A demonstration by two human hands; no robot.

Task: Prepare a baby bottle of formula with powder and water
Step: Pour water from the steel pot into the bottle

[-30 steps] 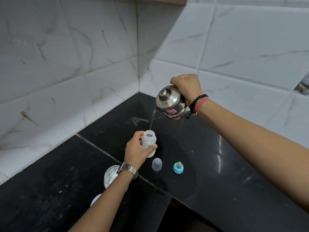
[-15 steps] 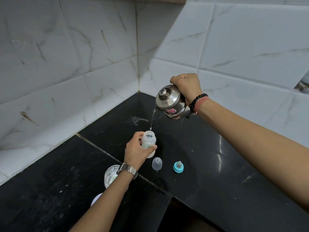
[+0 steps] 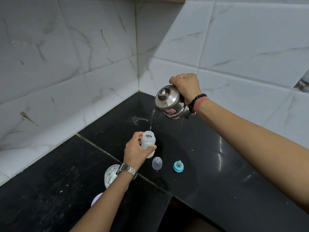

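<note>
On the glossy black counter, the left hand curled thumb and fingers round the translucent plastic bottle, while farther right the right hand, fingers clenched, tilted a shiny steel kettle pouring a thin water stream.

Home kitchen: black stone counter, marble-look wall tiles
</note>
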